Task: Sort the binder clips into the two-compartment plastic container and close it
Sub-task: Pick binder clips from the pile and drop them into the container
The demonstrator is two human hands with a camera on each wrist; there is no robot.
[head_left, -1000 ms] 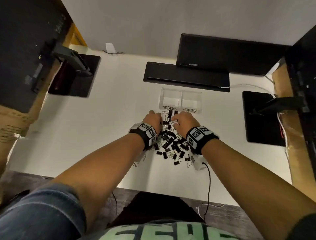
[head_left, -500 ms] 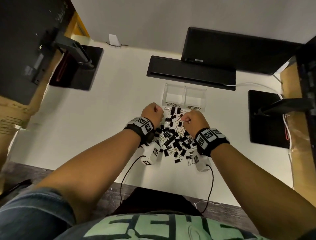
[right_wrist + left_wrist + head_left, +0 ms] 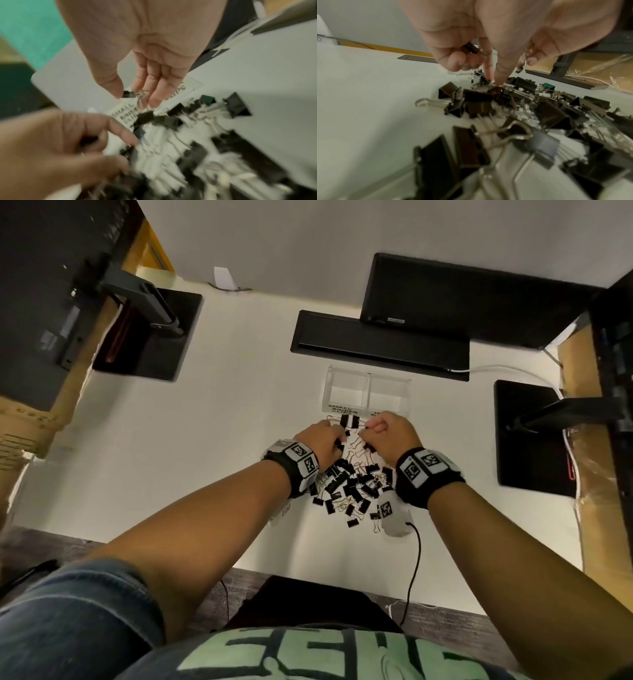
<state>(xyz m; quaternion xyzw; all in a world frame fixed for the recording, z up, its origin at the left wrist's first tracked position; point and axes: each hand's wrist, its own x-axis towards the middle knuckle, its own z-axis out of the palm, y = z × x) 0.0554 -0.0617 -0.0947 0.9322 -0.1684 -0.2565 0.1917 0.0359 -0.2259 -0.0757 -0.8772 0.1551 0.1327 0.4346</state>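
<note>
A pile of black binder clips (image 3: pixel 352 487) of mixed sizes lies on the white table, just in front of the clear two-compartment container (image 3: pixel 368 378). The container stands open, and both compartments look bare. My left hand (image 3: pixel 337 436) is at the pile's far end. Its curled fingers hold a small clip (image 3: pixel 471 48), and two straight fingertips (image 3: pixel 496 81) touch the pile (image 3: pixel 522 108). My right hand (image 3: pixel 371 426) hovers beside it, near the container's label (image 3: pixel 123 112). It pinches a small black clip (image 3: pixel 128 94) between thumb and fingers.
A black bar (image 3: pixel 376 344) and a monitor (image 3: pixel 462 296) stand right behind the container. Black stand bases sit at left (image 3: pixel 154 337) and right (image 3: pixel 527 436). A white cable (image 3: pixel 496 369) runs at back right. One green clip (image 3: pixel 547 85) lies in the pile.
Both hands stay at the pile's far end. The right hand has edged slightly toward the container, and the left hand has shifted a little inward over the clips.
</note>
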